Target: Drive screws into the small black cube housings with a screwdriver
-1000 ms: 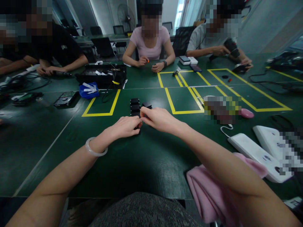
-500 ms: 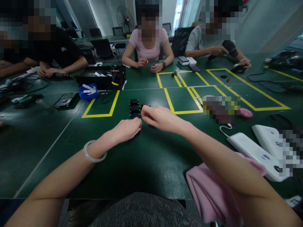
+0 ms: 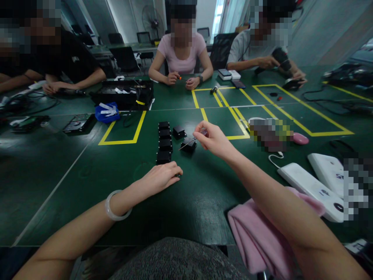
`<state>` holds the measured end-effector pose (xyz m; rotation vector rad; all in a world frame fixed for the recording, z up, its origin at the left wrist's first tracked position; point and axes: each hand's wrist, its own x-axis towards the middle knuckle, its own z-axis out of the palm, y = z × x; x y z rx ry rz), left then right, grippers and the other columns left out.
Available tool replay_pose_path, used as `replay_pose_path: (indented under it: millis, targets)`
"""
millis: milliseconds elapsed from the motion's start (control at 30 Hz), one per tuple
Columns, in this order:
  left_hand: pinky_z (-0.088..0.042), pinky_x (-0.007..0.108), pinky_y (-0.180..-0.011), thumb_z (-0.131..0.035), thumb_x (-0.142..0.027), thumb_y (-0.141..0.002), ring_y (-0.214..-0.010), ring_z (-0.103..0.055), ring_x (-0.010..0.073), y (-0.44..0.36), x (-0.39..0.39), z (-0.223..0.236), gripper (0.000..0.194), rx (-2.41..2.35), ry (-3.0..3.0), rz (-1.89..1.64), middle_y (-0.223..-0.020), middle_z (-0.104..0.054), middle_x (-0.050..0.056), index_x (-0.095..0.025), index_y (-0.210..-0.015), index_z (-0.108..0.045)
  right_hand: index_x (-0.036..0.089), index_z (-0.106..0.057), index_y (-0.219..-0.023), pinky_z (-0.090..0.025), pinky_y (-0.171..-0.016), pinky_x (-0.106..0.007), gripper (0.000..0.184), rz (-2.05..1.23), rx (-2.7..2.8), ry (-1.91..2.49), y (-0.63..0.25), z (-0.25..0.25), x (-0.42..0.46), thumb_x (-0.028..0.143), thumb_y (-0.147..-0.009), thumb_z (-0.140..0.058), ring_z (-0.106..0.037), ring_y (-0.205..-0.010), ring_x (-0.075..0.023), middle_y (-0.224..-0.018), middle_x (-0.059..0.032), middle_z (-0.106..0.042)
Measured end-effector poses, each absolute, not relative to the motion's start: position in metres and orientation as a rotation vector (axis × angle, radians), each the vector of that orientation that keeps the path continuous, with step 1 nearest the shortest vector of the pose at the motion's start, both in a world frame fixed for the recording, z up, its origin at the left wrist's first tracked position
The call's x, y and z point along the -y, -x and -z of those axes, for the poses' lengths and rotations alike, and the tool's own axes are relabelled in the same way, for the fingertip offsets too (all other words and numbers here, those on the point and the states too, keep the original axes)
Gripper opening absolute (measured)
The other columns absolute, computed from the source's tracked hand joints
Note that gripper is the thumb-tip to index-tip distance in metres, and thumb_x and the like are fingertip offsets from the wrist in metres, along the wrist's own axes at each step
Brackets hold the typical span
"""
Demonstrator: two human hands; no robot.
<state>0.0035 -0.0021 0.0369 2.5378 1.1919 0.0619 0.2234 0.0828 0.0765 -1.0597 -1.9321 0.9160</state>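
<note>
My left hand (image 3: pixel 162 178) rests on the green table (image 3: pixel 87 175) with its fingers curled, just below a row of several small black boxes (image 3: pixel 164 141). Whether anything lies under its fingers is hidden. My right hand (image 3: pixel 212 139) is raised to the right of the boxes and pinches a thin screwdriver (image 3: pixel 190 140) whose tip points left, down at a separate black box (image 3: pixel 189 145). Another loose black box (image 3: pixel 178 132) lies beside the row.
A pink cloth (image 3: pixel 256 237) and white devices (image 3: pixel 311 186) lie at my right. A black case (image 3: pixel 125 95), blue pouch (image 3: pixel 106 112) and yellow tape lines (image 3: pixel 122 140) sit further out. Three people sit at the far side, working with their hands.
My left hand has drawn back toward me, off the black boxes. My right hand has lifted and moved right with the screwdriver, uncovering two loose boxes.
</note>
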Motion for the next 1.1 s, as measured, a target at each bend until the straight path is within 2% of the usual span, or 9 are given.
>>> replay_pose_path:
  millis: [67, 167, 300, 567, 1100]
  targets:
    - [-0.052, 0.031, -0.078, -0.055, -0.026, -0.097, -0.092, -0.063, 0.0188, 0.006, -0.002, -0.043, 0.016, -1.235, -2.526, -0.197, -0.11, -0.061, 0.006, -0.019, -0.11, -0.06, 0.021, -0.047, -0.081, -0.033, -0.05, -0.025, 0.015, -0.943, 1.891, 1.103, -0.222, -0.075, -0.082, 0.029, -0.09, -0.055, -0.043, -0.045, -0.009, -0.051, 0.0072, -0.045]
    - [-0.053, 0.036, -0.082, -0.056, -0.031, -0.096, -0.108, -0.058, 0.0244, 0.025, -0.012, -0.047, 0.018, -1.447, -2.559, -0.369, -0.118, -0.059, 0.008, -0.022, -0.112, -0.058, 0.021, -0.047, -0.08, -0.034, -0.049, -0.025, 0.016, -0.952, 1.863, 1.119, -0.22, -0.074, -0.081, 0.03, -0.091, -0.055, -0.044, -0.043, -0.0091, -0.048, 0.007, -0.046]
    - [-0.052, 0.041, -0.087, -0.062, -0.034, -0.093, -0.114, -0.055, 0.0283, 0.043, -0.022, -0.037, 0.034, -1.575, -2.531, -0.363, -0.125, -0.059, 0.01, -0.02, -0.123, -0.054, 0.021, -0.047, -0.08, -0.034, -0.05, -0.025, 0.017, -0.941, 1.873, 1.11, -0.219, -0.069, -0.079, 0.032, -0.092, -0.054, -0.044, -0.043, -0.0091, -0.048, 0.0072, -0.046]
    - [-0.049, 0.039, -0.089, -0.061, -0.03, -0.094, -0.108, -0.058, 0.0257, 0.032, -0.029, -0.022, 0.034, -1.411, -2.606, -0.409, -0.122, -0.063, 0.009, -0.019, -0.126, -0.056, 0.019, -0.049, -0.077, -0.033, -0.06, -0.026, 0.018, -0.617, 1.978, 1.107, -0.217, -0.065, -0.076, 0.031, -0.09, -0.053, -0.046, -0.059, -0.0113, -0.064, 0.0024, -0.053]
    - [-0.051, 0.04, -0.089, -0.056, -0.032, -0.096, -0.112, -0.057, 0.0261, 0.024, -0.033, -0.025, 0.036, -1.361, -2.6, -0.403, -0.126, -0.059, 0.01, -0.021, -0.13, -0.056, 0.019, -0.05, -0.079, -0.031, -0.062, -0.026, 0.017, -0.599, 2.075, 1.187, -0.217, -0.065, -0.077, 0.03, -0.092, -0.051, -0.046, -0.06, -0.012, -0.065, 0.0021, -0.053]
